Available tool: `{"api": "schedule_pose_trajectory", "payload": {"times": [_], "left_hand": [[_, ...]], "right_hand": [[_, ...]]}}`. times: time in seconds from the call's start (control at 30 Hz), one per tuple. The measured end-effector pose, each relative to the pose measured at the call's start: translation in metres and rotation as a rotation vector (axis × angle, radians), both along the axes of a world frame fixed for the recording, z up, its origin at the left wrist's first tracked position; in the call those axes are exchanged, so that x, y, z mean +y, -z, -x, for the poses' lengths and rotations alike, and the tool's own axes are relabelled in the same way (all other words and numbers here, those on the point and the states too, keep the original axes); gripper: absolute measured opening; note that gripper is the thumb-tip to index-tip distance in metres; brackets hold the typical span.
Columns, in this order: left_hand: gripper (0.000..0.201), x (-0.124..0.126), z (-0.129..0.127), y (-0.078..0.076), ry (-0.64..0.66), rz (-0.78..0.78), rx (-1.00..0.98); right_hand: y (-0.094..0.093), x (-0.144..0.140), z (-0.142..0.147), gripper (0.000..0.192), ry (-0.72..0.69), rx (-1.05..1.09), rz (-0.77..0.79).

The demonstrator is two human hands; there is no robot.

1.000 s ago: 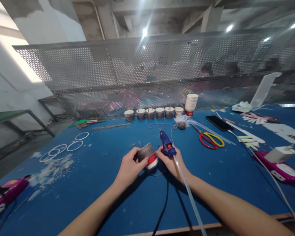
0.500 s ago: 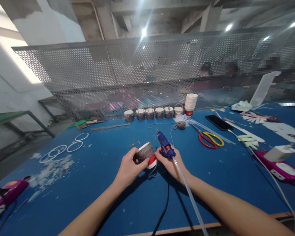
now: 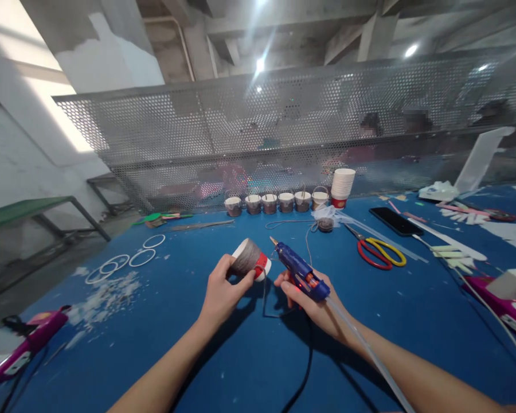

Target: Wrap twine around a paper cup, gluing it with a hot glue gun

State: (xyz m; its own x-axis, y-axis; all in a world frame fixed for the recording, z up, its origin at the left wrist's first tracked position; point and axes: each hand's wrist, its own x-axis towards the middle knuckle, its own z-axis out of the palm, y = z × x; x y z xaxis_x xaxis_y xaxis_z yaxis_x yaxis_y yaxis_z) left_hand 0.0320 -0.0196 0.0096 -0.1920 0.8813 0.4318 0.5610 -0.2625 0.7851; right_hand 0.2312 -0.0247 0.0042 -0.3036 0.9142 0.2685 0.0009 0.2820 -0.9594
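My left hand (image 3: 226, 289) is closed around a paper cup (image 3: 248, 258) tilted on its side. Grey-brown cord wraps most of the cup, and a red and white band shows near its base. In my right hand (image 3: 312, 295) lies a blue hot glue gun (image 3: 298, 267), its nozzle pointing up and left, apart from the cup. A long clear glue stick (image 3: 365, 344) sticks out of its rear. A loose length of cord (image 3: 264, 301) hangs from the cup and runs toward my right fingers; whether they pinch it I cannot tell.
Several cord-wrapped cups (image 3: 286, 202) line the back, beside stacked paper cups (image 3: 343, 186). A cord ball (image 3: 325, 224), scissors (image 3: 380, 252) and a phone (image 3: 395, 221) lie to the right. White rings (image 3: 141, 257) and scraps (image 3: 107, 298) lie left, near a magenta power strip (image 3: 30, 344).
The cup has tipped further over, its base now toward the right. My right hand has drawn away from it, and the glue gun has turned to point more to the left.
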Motion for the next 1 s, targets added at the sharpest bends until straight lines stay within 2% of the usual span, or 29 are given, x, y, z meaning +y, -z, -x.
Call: {"api": "schedule_pose_trajectory", "payload": {"times": [0.07,0.23,0.4,0.6,0.8,1.0], "left_hand": [[0.019,0.001,0.003,0.000,-0.008,-0.038,0.033],[0.019,0.001,0.000,0.006,0.044,-0.070,0.066],[0.021,-0.003,-0.009,0.007,0.088,-0.034,0.016],[0.019,-0.002,-0.003,-0.001,0.078,0.024,-0.105],[0.019,-0.001,-0.003,0.000,0.146,0.092,-0.209],[0.019,-0.003,-0.001,-0.004,0.139,0.041,-0.228]], "right_hand": [[0.004,0.001,0.002,0.023,0.030,-0.015,-0.023],[0.014,0.005,0.008,0.017,0.146,-0.062,-0.206],[0.014,0.003,0.009,0.014,0.146,-0.091,-0.296],[0.011,0.003,0.005,0.020,0.153,-0.110,-0.204],[0.009,0.002,0.005,0.021,0.134,-0.128,-0.246],[-0.003,-0.005,0.000,0.030,0.088,-0.073,-0.089]]}}
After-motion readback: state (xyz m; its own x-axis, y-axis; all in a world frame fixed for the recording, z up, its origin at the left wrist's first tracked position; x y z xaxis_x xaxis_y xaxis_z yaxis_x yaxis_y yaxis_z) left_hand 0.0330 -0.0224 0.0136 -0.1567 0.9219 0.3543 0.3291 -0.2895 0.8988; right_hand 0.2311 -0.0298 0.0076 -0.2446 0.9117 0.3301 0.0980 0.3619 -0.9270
